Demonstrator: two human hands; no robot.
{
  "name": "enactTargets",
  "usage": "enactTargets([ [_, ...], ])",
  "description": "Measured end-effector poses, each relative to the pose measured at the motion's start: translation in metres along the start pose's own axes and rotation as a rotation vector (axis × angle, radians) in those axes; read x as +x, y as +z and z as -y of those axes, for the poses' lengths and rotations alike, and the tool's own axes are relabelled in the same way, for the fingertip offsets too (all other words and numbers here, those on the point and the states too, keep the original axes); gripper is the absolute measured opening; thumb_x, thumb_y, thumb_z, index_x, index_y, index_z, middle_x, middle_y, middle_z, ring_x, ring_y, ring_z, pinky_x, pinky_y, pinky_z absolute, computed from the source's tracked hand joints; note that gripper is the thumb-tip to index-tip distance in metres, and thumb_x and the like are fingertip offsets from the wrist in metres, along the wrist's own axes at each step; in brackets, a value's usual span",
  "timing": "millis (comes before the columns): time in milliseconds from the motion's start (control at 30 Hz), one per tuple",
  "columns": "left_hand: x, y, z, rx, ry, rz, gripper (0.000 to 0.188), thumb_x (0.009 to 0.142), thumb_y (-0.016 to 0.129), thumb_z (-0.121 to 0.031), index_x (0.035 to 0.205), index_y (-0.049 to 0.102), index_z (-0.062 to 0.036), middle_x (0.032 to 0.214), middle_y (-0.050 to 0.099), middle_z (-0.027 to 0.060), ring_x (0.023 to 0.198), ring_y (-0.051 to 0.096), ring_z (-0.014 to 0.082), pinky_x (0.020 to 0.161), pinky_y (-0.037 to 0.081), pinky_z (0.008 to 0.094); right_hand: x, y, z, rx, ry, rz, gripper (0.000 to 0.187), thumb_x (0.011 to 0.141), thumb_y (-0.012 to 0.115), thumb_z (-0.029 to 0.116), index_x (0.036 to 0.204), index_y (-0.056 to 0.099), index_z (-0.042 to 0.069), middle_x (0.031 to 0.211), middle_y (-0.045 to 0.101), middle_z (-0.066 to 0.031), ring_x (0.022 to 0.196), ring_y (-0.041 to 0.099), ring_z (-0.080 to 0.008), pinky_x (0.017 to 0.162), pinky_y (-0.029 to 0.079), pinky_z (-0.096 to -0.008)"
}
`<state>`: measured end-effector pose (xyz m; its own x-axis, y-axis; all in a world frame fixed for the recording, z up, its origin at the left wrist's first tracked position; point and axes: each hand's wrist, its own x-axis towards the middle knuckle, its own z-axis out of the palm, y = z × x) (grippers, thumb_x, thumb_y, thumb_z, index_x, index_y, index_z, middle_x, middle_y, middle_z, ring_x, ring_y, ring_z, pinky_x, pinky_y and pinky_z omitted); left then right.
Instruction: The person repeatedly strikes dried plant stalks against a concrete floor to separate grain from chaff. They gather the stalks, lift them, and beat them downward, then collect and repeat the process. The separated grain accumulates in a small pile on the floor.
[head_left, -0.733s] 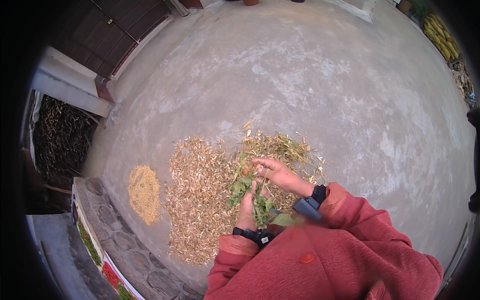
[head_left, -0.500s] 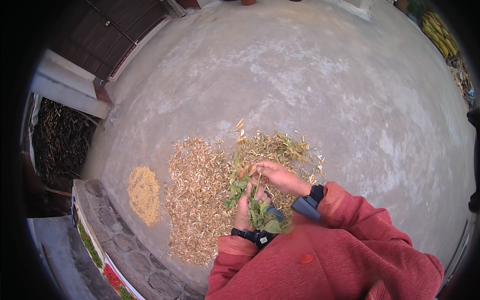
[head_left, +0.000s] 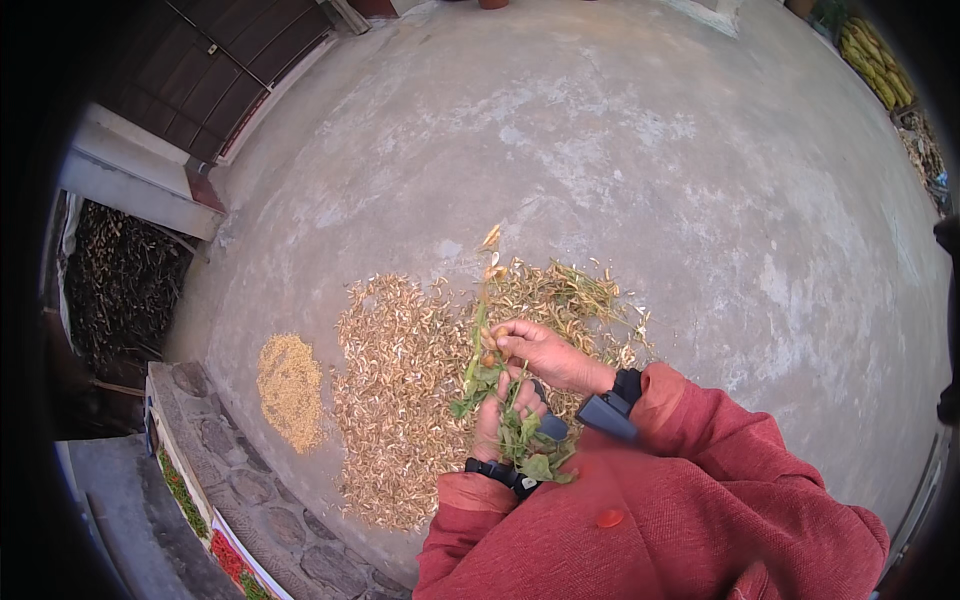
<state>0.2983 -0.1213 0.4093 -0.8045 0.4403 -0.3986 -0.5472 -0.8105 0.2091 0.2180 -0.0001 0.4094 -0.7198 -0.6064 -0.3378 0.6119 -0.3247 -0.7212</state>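
A leafy green bean plant (head_left: 528, 438) with tan pods lies across my left hand (head_left: 490, 418), its fingers closed round the stem. The stem reaches away from me, and pale pods hang at its far tip. My right hand (head_left: 545, 355) pinches a tan pod (head_left: 488, 340) in a small cluster on this plant, just beyond the left fingers. Below both hands spreads a wide layer of dry, straw-coloured pods (head_left: 395, 400). Some greenish stalks (head_left: 585, 290) lie on its far right part.
To the left is a round patch of small yellow grains (head_left: 290, 390), beside a low stone-faced ledge (head_left: 250, 480). A dark pile of sticks (head_left: 125, 270) stands farther left. Yellow-green cobs (head_left: 878, 65) are heaped at the far right. Grey concrete floor (head_left: 600, 150) extends beyond the pods.
My right hand has shifted slightly to the left, with its fingers now on the pod cluster. The plant's far tip has swung a little to the right and away from me.
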Motion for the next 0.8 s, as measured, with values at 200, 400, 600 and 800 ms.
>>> enactTargets([
  [200, -0.0031, 0.0013, -0.0005, -0.012, -0.005, 0.049, 0.019, 0.093, 0.04, -0.034, 0.096, 0.046, -0.0161, 0.056, 0.033, -0.0038, 0.048, 0.031, 0.0084, 0.05, 0.028, 0.0232, 0.0005, -0.0018, -0.0026, 0.087, -0.042, 0.036, 0.03, 0.091, 0.05, 0.018, 0.117, 0.049, 0.005, 0.102, 0.054, -0.0016, 0.083, 0.05, -0.0086, 0.069, 0.045, -0.0233],
  [400, -0.0045, 0.0019, -0.0001, -0.023, 0.003, 0.101, 0.021, 0.093, 0.04, -0.035, 0.095, 0.049, -0.016, 0.055, 0.032, -0.0043, 0.048, 0.031, 0.0083, 0.05, 0.028, 0.0232, 0.001, -0.0018, -0.0038, 0.059, -0.068, 0.009, 0.026, 0.089, 0.053, 0.019, 0.11, 0.052, 0.003, 0.09, 0.054, -0.0011, 0.075, 0.05, -0.0086, 0.066, 0.046, -0.0232],
  [600, -0.0056, 0.0024, 0.0006, -0.029, 0.002, 0.098, 0.021, 0.093, 0.04, -0.035, 0.096, 0.049, -0.0164, 0.055, 0.033, -0.0041, 0.048, 0.031, 0.0086, 0.05, 0.028, 0.0236, 0.002, -0.0051, -0.0068, 0.013, -0.108, -0.016, 0.022, 0.087, 0.057, 0.02, 0.099, 0.055, 0.003, 0.084, 0.056, -0.0024, 0.068, 0.051, -0.0093, 0.063, 0.045, -0.0232],
  [800, -0.0059, 0.0052, 0.0023, -0.032, 0.009, 0.007, 0.021, 0.093, 0.04, -0.034, 0.092, 0.048, -0.015, 0.053, 0.033, -0.0049, 0.045, 0.032, 0.0082, 0.047, 0.029, 0.0233, 0.0037, -0.0066, -0.0091, -0.054, -0.126, -0.061, 0.011, 0.087, 0.054, 0.013, 0.091, 0.056, 0.002, 0.076, 0.055, -0.0008, 0.065, 0.05, -0.0078, 0.061, 0.045, -0.0219],
])
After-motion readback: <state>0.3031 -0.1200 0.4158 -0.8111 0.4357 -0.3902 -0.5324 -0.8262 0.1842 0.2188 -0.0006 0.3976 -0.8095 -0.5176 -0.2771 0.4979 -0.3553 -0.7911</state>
